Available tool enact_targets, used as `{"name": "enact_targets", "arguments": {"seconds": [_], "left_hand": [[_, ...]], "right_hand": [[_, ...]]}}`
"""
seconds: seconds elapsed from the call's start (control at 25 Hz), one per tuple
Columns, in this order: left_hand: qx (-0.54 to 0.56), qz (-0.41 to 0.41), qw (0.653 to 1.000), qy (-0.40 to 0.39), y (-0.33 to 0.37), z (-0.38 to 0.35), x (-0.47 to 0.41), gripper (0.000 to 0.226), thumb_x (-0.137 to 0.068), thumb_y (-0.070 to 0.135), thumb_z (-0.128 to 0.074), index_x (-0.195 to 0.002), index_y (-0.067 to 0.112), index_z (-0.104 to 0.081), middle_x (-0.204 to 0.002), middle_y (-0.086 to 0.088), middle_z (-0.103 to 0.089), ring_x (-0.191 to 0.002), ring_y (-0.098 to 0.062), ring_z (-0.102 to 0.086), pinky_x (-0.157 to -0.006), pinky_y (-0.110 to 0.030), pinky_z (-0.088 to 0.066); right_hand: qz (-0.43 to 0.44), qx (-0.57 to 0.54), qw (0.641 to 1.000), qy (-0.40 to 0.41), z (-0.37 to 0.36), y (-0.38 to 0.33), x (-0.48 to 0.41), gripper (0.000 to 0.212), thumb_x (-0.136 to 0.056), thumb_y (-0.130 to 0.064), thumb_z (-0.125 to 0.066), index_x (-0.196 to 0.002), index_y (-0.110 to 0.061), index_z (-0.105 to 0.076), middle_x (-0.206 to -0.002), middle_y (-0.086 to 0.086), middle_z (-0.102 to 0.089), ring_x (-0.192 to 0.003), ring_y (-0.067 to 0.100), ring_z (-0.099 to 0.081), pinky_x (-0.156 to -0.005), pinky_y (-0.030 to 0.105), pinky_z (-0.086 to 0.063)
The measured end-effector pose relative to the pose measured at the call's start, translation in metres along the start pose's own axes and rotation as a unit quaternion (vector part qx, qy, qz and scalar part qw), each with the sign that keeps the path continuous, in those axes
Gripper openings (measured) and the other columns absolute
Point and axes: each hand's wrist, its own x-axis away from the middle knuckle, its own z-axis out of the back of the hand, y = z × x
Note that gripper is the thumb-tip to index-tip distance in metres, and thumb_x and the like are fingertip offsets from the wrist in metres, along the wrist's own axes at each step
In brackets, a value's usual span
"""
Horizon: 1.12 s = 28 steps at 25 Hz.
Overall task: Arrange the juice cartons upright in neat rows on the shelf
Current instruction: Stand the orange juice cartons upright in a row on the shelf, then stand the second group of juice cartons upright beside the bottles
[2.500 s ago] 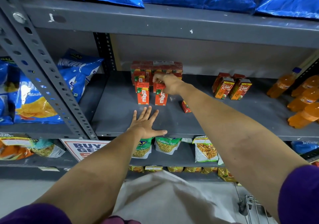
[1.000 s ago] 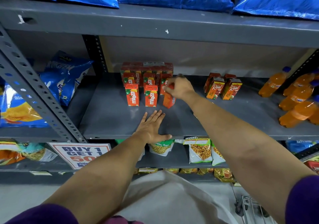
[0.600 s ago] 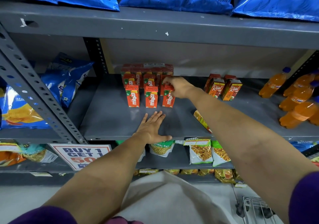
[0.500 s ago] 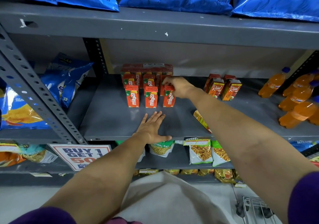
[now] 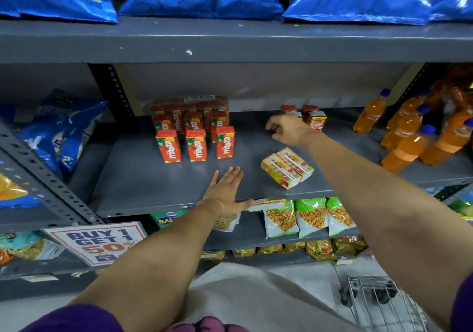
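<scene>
Right hand [image 5: 289, 130] left front carton [image 5: 224, 142] | fingers [image 5: 271, 126] half-curled, empty

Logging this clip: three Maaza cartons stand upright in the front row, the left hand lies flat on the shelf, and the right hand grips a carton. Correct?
Not quite. The head view shows the right hand empty, fingers loosely curled above the shelf. The three Maaza cartons and the left hand are as stated.

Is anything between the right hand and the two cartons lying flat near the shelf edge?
Nothing visible. The right hand hovers empty above bare shelf, and the two flat cartons lie just in front of it, unobstructed.
</scene>
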Motion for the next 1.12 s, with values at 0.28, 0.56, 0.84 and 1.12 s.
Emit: {"name": "enact_targets", "arguments": {"seconds": [0.28, 0.56, 0.84, 1.12], "left_hand": [[-0.014, 0.062, 0.998, 0.006, 0.06, -0.014, -0.03, 0.103, -0.083, 0.078, -0.028, -0.155, 0.012, 0.004, -0.164, -0.002, 0.01, -0.15, -0.015, 0.013, -0.119, -0.047, 0.015], [-0.003, 0.102, 0.994, 0.047, 0.072, -0.021, -0.036, 0.103, -0.082, 0.08, -0.026, -0.155, 0.013, 0.0, -0.165, -0.001, 0.005, -0.151, -0.014, 0.009, -0.119, -0.048, 0.014], [0.012, 0.132, 0.99, 0.055, 0.085, -0.02, -0.04, 0.104, -0.081, 0.08, -0.026, -0.155, 0.012, -0.001, -0.165, -0.002, 0.003, -0.151, -0.016, 0.008, -0.119, -0.048, 0.014], [0.006, 0.141, 0.988, 0.064, 0.085, -0.022, -0.042, 0.103, -0.081, 0.08, -0.027, -0.155, 0.013, -0.001, -0.165, -0.002, 0.002, -0.151, -0.016, 0.006, -0.12, -0.047, 0.012]], "right_hand": [[-0.049, 0.06, 0.99, -0.117, -0.017, 0.082, 0.042, 0.042, -0.086, -0.028, -0.067, -0.126, -0.015, -0.056, -0.103, 0.001, -0.054, -0.101, 0.022, -0.053, -0.084, 0.029, -0.043], [-0.082, 0.073, 0.985, -0.131, -0.012, 0.102, 0.053, 0.044, -0.078, -0.051, -0.069, -0.105, -0.019, -0.056, -0.092, 0.006, -0.066, -0.064, 0.018, -0.062, -0.058, 0.029, -0.048], [-0.095, 0.106, 0.984, -0.108, -0.009, 0.112, 0.06, 0.044, -0.072, -0.05, -0.071, -0.099, -0.015, -0.07, -0.095, 0.005, -0.071, -0.082, 0.024, -0.066, -0.07, 0.034, -0.055], [-0.092, 0.002, 0.99, -0.107, -0.001, 0.147, 0.063, 0.045, -0.074, -0.022, -0.078, -0.116, -0.023, -0.061, -0.106, 0.008, -0.068, -0.08, 0.024, -0.069, -0.06, 0.033, -0.06]]}}
